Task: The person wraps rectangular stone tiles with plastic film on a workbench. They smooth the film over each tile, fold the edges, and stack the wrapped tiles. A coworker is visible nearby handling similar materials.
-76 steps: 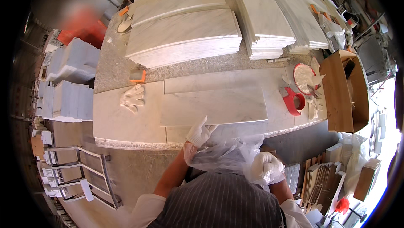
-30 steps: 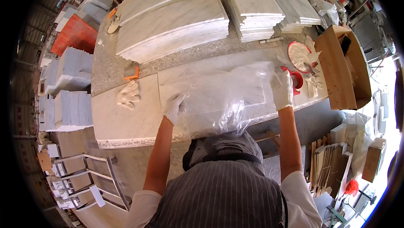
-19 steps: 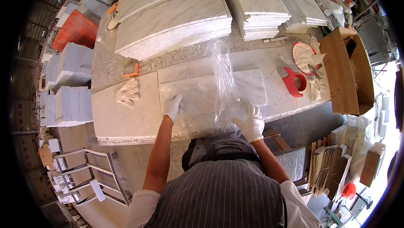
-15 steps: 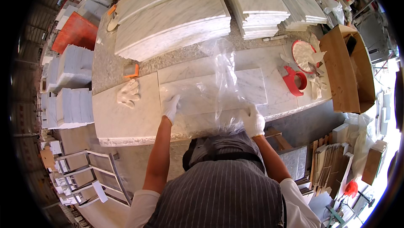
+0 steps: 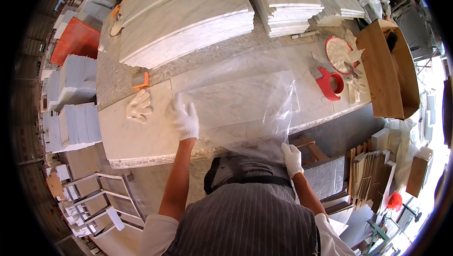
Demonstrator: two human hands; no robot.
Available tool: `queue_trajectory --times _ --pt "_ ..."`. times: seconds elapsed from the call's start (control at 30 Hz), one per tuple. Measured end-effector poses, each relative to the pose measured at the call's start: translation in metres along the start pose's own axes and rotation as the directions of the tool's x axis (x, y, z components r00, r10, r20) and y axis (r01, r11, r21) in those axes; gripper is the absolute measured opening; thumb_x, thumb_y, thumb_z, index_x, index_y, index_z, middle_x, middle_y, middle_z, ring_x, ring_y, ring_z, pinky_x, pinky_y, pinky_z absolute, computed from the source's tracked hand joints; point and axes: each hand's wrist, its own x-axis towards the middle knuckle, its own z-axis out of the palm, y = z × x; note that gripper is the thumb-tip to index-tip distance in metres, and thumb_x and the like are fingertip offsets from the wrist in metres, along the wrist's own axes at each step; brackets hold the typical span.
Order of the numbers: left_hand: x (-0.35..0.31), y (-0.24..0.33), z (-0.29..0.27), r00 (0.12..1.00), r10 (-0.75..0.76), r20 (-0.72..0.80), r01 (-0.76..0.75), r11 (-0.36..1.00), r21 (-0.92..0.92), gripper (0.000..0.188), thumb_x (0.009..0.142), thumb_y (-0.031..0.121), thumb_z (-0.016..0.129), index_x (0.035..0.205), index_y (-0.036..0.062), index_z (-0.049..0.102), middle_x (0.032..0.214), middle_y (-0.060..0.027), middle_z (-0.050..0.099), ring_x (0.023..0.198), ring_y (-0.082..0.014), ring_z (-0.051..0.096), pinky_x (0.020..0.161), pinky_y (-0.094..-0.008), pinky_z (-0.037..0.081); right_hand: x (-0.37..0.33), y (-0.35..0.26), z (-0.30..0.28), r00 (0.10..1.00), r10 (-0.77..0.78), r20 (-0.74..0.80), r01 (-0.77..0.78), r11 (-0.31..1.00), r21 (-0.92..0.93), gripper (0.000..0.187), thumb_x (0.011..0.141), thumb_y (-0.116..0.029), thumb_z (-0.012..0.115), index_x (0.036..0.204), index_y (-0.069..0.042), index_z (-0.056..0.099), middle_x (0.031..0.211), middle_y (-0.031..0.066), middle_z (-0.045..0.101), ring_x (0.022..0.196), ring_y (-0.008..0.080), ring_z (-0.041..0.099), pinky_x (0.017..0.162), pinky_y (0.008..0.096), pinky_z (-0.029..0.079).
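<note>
A clear plastic sheet (image 5: 278, 114) lies spread over a pale marble slab (image 5: 226, 99), which shows through it. The sheet's near right part hangs over the bench edge toward my apron. My left hand (image 5: 186, 121), in a white knit glove, is at the left end of the sheet, its fingers apart and slightly blurred. At the near right corner my right hand (image 5: 293, 159), gloved the same way, pinches the edge of the plastic sheet just off the bench. A spare pair of white gloves (image 5: 138, 106) rests to the left of my left hand.
Stacked marble slabs (image 5: 188, 24) stand along the far side. A red tape dispenser (image 5: 329, 84), a red-rimmed round container (image 5: 339, 55) with tools and a cardboard box (image 5: 389, 74) are at right. An orange-edged tool (image 5: 141, 80) lies at left. A metal frame (image 5: 106, 194) stands below left.
My right hand has drawn the plastic sheet's edge toward me and down. The bunched sheet has spread over the slab. My left hand has lifted and shifted slightly left, its fingers spreading.
</note>
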Motion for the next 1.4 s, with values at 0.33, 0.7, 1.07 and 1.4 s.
queue_trajectory --times 0.33,0.7,1.07,1.4 --pt "-0.043 0.095 0.059 0.550 0.669 0.500 -0.602 0.733 -0.318 0.059 0.089 0.049 0.060 0.140 0.0223 0.051 0.146 -0.0127 0.045 0.132 -0.0376 0.042 0.111 -0.0559 0.029 -0.027 0.042 -0.017 0.959 0.276 0.059 -0.268 0.956 -0.117 0.029 0.089 -0.031 0.065 0.089 -0.002 0.063 0.070 0.0025 0.060 0.059 0.0113 0.056 0.056 0.0270 0.046" --pt "-0.047 0.089 0.056 0.555 0.692 0.462 -0.602 0.717 -0.352 0.056 0.092 0.043 0.057 0.140 0.0142 0.050 0.144 -0.0138 0.047 0.132 -0.0363 0.041 0.111 -0.0540 0.027 -0.003 -0.128 0.069 0.381 -0.921 0.074 0.793 0.285 -0.538 0.039 0.085 -0.012 0.062 0.124 -0.009 0.062 0.126 0.0160 0.060 0.118 0.0345 0.056 0.102 0.0450 0.041" --pt "-0.020 -0.025 0.034 0.831 0.262 0.491 -0.301 0.954 0.000 0.057 0.098 0.042 0.046 0.144 0.0084 0.045 0.151 -0.0167 0.038 0.139 -0.0421 0.032 0.116 -0.0531 0.020 0.088 -0.122 0.051 0.464 -0.823 0.329 0.631 0.046 -0.774 0.056 0.088 -0.038 0.062 0.137 -0.012 0.053 0.144 0.0105 0.049 0.136 0.0327 0.040 0.114 0.0477 0.027" --pt "-0.025 -0.093 0.023 0.884 0.087 0.459 -0.187 0.966 0.178 0.062 0.098 0.043 0.044 0.149 0.0088 0.035 0.155 -0.0154 0.031 0.143 -0.0392 0.026 0.117 -0.0537 0.014 0.103 -0.113 0.010 0.570 -0.795 0.206 0.549 0.182 -0.816 0.059 0.093 -0.037 0.056 0.142 -0.007 0.046 0.151 0.0163 0.039 0.138 0.0371 0.035 0.116 0.0497 0.023"
